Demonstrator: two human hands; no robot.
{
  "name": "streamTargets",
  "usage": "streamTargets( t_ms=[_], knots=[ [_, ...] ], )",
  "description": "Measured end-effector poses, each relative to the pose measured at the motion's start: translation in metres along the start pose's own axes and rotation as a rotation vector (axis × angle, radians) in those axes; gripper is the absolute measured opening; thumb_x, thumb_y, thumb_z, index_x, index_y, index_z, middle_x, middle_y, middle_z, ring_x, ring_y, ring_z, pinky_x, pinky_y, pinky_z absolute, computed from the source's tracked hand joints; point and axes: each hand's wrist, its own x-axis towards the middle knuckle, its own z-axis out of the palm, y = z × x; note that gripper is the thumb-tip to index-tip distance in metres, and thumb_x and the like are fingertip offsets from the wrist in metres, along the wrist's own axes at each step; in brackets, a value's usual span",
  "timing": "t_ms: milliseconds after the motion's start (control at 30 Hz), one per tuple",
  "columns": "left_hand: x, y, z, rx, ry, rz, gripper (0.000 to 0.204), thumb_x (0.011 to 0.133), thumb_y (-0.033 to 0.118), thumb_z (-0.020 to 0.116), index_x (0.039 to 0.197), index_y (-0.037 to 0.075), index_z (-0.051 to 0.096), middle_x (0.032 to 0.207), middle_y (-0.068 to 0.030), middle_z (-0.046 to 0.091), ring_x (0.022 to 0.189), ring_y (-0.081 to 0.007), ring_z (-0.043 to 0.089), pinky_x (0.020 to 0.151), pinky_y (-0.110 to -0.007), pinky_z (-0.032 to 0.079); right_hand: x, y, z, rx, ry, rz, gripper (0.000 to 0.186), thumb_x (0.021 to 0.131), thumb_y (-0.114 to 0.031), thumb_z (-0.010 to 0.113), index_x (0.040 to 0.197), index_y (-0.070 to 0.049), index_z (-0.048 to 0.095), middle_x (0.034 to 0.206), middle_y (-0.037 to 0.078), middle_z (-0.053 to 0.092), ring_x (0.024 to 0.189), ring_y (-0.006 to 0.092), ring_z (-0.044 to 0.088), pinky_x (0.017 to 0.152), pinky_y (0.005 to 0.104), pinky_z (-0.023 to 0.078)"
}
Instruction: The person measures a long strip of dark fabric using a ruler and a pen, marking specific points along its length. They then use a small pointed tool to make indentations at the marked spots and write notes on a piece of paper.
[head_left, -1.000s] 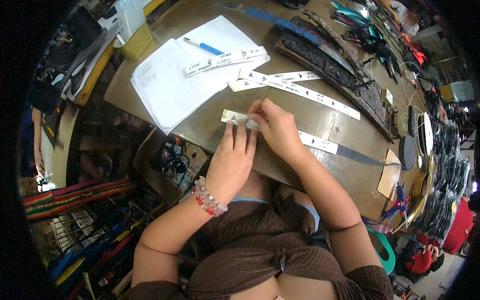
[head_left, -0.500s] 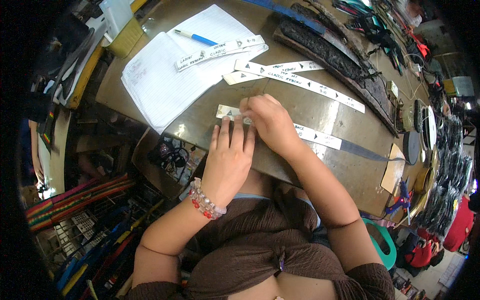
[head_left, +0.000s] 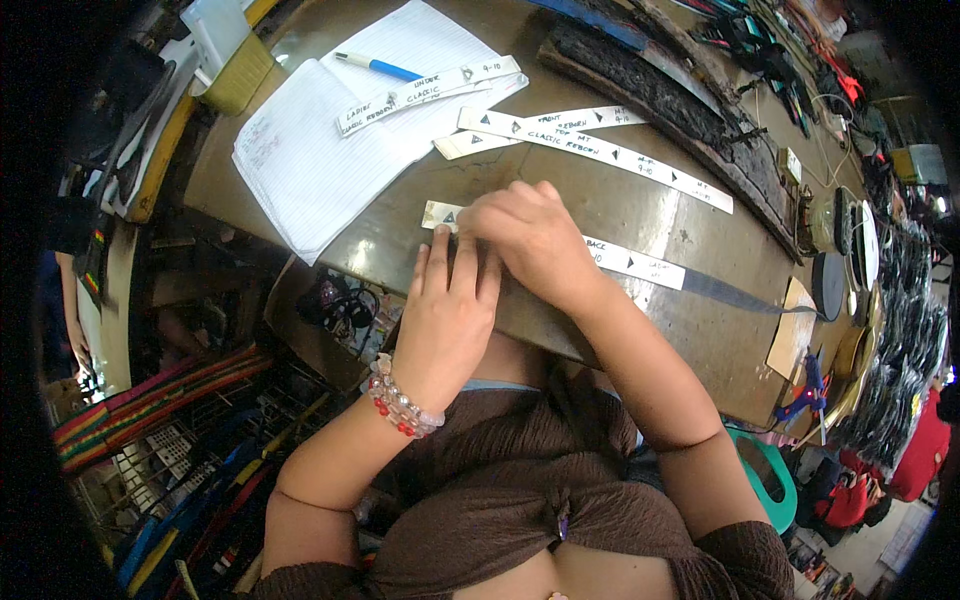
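A long white marked strip (head_left: 640,263) lies along the near side of the table. My left hand (head_left: 450,305) is laid flat with its fingers stretched, their tips pressing on the strip near its left end. Bent over the same stretch is my right hand (head_left: 530,240), its fingers curled together beside the left fingertips. Whatever it pinches is hidden under the fingers. A dark grey flat band (head_left: 738,294) runs from beneath the strip's right end to a dark roll (head_left: 827,288). Farther off, two more marked strips (head_left: 600,143) cross each other.
An open notebook (head_left: 300,190) bears a blue-and-white pen (head_left: 380,66) and further marked strips (head_left: 430,92). Along the far side runs a dark, worn long block (head_left: 670,125). A tan card (head_left: 790,330) and a blue glue gun (head_left: 808,395) sit at the right edge.
The view has shifted slightly. Both hands stay at the strip's left part, and the right hand has turned a little over the left fingertips.
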Motion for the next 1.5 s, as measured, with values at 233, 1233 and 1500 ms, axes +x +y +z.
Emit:
streamTargets(
  t_ms=[233,1233,1500],
  knots=[
    [0.002,0.001,-0.004,0.064,0.000,0.015,0.049,0.090,0.012,0.051,0.137,-0.002,0.046,0.133,-0.0288,0.049,0.123,-0.0467,0.048,0.101,-0.049,0.046,-0.004,0.006,-0.046,0.589,0.361,0.570,0.011,0.093,0.001,0.059,0.104,0.001,0.056,0.095,0.010,0.067,0.086,0.0137,0.065,0.074,0.0274,0.054],
    [0.015,0.015,-0.007,0.199,-0.078,0.004,0.064,0.088,0.005,0.051,0.146,0.029,0.043,0.125,-0.0319,0.049,0.114,-0.0494,0.055,0.091,-0.042,0.054,-0.051,0.000,-0.031,0.168,0.176,0.385,0.011,0.086,0.001,0.057,0.095,-0.003,0.056,0.093,0.016,0.061,0.090,0.0364,0.061,0.076,0.0398,0.050],
    [0.015,0.017,-0.008,0.203,-0.075,-0.017,0.063,0.088,0.006,0.051,0.145,0.030,0.045,0.125,-0.0295,0.050,0.117,-0.0469,0.053,0.091,-0.044,0.053,-0.050,0.000,-0.032,0.130,0.146,0.343,0.007,0.088,0.004,0.058,0.093,0.001,0.054,0.089,0.013,0.061,0.079,0.0271,0.062,0.071,0.0332,0.050]
  ],
)
